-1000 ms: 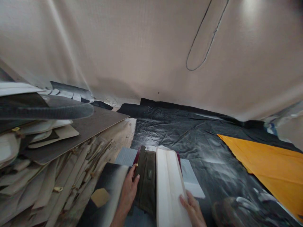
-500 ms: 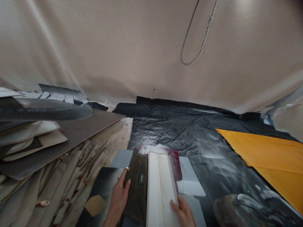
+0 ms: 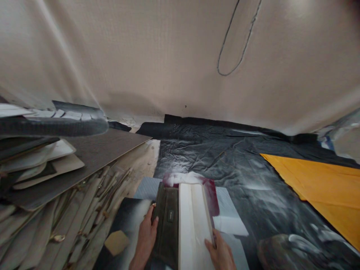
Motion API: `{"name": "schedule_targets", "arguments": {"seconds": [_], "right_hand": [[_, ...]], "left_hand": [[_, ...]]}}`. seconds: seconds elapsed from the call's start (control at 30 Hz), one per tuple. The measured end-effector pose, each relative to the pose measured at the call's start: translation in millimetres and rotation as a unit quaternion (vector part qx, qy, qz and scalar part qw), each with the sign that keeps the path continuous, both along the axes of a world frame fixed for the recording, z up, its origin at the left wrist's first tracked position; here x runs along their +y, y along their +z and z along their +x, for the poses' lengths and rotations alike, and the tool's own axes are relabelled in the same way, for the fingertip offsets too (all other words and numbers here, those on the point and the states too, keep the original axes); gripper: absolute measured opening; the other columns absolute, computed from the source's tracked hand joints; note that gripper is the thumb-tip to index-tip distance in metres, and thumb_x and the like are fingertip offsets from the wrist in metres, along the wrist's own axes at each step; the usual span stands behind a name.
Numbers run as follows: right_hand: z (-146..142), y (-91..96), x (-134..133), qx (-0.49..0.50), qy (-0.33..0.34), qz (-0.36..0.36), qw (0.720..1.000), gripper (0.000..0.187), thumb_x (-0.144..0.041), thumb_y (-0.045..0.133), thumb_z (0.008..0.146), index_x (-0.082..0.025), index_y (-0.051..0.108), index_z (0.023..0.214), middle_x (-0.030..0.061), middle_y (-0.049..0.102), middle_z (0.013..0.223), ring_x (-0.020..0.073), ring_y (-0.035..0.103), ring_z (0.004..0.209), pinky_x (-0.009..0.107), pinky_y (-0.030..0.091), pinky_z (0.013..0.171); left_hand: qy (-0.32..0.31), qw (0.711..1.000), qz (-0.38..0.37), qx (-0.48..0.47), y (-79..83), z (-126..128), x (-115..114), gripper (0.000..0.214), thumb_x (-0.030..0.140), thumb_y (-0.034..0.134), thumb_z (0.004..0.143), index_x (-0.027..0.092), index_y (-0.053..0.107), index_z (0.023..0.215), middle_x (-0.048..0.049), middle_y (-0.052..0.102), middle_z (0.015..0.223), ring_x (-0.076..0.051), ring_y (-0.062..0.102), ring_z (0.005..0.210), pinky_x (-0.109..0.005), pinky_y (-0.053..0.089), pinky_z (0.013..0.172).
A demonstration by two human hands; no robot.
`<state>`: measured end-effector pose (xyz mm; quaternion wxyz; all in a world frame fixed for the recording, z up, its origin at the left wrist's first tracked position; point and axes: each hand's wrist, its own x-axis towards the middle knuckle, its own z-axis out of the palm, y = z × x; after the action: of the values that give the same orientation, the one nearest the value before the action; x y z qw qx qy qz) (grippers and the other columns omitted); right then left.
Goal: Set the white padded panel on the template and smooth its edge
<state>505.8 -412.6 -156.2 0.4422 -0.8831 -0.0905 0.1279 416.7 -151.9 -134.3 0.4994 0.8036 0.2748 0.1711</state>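
Observation:
A dark olive wallet-like piece with a small label lies flat in front of me. My left hand presses on its left edge. A long white wooden block lies along its right half, and my right hand grips the block's lower right side. Beneath them show a maroon stained sheet and pale grey sheets.
A slanting heap of stacked beige and grey pieces with brass fittings fills the left. Black plastic sheeting covers the floor. An orange sheet lies at the right. A beige wall with a looped cable stands behind.
The white block and olive piece have slid a little nearer to me, uncovering more of the maroon sheet. Both hands stayed on them.

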Motion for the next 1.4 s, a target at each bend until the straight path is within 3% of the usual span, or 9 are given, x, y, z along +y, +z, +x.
{"name": "schedule_targets", "arguments": {"seconds": [0.17,0.33,0.53,0.73,0.87,1.0,1.13,1.27,1.4], "right_hand": [[-5.2,16.8,13.9,-0.172,0.069,-0.223,0.957,0.051,-0.024,0.037,0.077,-0.009,0.04,0.126,0.0196,0.053,0.121,0.0364,0.048,0.111,0.054,0.04,0.09],[-18.7,15.4,40.6,-0.201,0.213,-0.24,0.926,0.055,0.001,0.023,0.071,-0.018,0.059,0.107,0.0115,0.058,0.117,0.0277,0.053,0.106,0.042,0.046,0.089],[-37.6,60.5,103.8,-0.12,0.165,0.025,0.979,0.045,-0.039,0.035,0.083,-0.01,0.049,0.114,0.0151,0.06,0.105,0.0235,0.058,0.088,0.038,0.05,0.079],[-64.0,92.2,163.6,-0.039,0.215,0.056,0.974,0.062,-0.029,0.058,0.063,-0.014,0.037,0.119,0.0128,0.053,0.112,0.0258,0.055,0.095,0.039,0.045,0.083],[-70.6,92.7,158.4,-0.03,0.24,0.07,0.968,0.049,-0.017,0.047,0.061,-0.018,0.04,0.11,0.0073,0.057,0.098,0.0219,0.057,0.09,0.036,0.045,0.082],[-61.7,79.6,146.7,0.026,0.191,0.014,0.981,0.066,-0.022,0.041,0.06,-0.012,0.029,0.124,0.0138,0.052,0.108,0.0222,0.059,0.081,0.039,0.045,0.077],[-51.0,56.2,138.7,0.061,0.2,0.057,0.976,0.068,-0.03,0.042,0.058,-0.009,0.034,0.122,0.017,0.051,0.111,0.0252,0.058,0.088,0.042,0.044,0.082],[-47.6,42.9,132.2,0.062,0.195,0.128,0.97,0.061,-0.032,0.043,0.058,-0.008,0.043,0.114,0.0175,0.055,0.11,0.0265,0.057,0.094,0.042,0.043,0.087],[-43.9,46.4,121.4,0.069,0.17,0.169,0.968,0.058,-0.029,0.044,0.056,-0.008,0.048,0.11,0.0168,0.058,0.108,0.0266,0.059,0.092,0.041,0.045,0.083]], "left_hand": [[0.007,0.999,0.002,-0.034,-8.8,-3.2,1.9,0.059,0.036,0.035,0.077,0.004,0.034,0.126,-0.0183,0.044,0.131,-0.023,0.043,0.12,-0.041,0.031,0.106],[0.016,0.997,-0.059,-0.036,12.2,-9.3,-6.0,0.055,0.036,0.042,0.075,0.007,0.033,0.121,-0.0173,0.057,0.111,-0.025,0.057,0.1,-0.041,0.043,0.09],[0.043,0.994,-0.098,-0.03,29.7,-26.4,-14.1,0.046,0.032,0.032,0.079,0.006,0.042,0.116,-0.0202,0.048,0.125,-0.026,0.042,0.119,-0.043,0.027,0.106],[0.013,0.981,-0.183,-0.058,51.9,-30.4,-13.8,0.041,0.025,0.027,0.076,0.012,0.056,0.102,-0.0104,0.063,0.108,-0.019,0.057,0.102,-0.032,0.045,0.092],[-0.029,0.982,-0.179,-0.056,57.2,-54.6,-2.6,0.038,0.021,0.037,0.071,0.015,0.06,0.101,-0.007,0.065,0.107,-0.018,0.058,0.101,-0.03,0.046,0.089],[0.18,0.978,0.029,0.103,31.2,-132.9,29.7,0.056,0.018,0.042,0.068,0.003,0.042,0.123,-0.0197,0.048,0.127,-0.027,0.041,0.122,-0.04,0.027,0.106],[0.216,0.956,0.062,0.19,5.2,-192.8,50.3,0.065,0.026,0.047,0.071,-0.005,0.033,0.126,-0.0271,0.033,0.136,-0.032,0.025,0.131,-0.043,0.018,0.109],[0.172,0.961,0.047,0.212,2.7,-189.9,51.7,0.05,0.029,0.054,0.067,0.005,0.05,0.111,-0.0182,0.064,0.102,-0.027,0.059,0.098,-0.036,0.044,0.088],[0.141,0.969,0.032,0.202,7.5,-173.7,50.9,0.035,0.03,0.054,0.067,0.008,0.058,0.094,-0.0133,0.067,0.085,-0.023,0.063,0.081,-0.033,0.047,0.076]]}}
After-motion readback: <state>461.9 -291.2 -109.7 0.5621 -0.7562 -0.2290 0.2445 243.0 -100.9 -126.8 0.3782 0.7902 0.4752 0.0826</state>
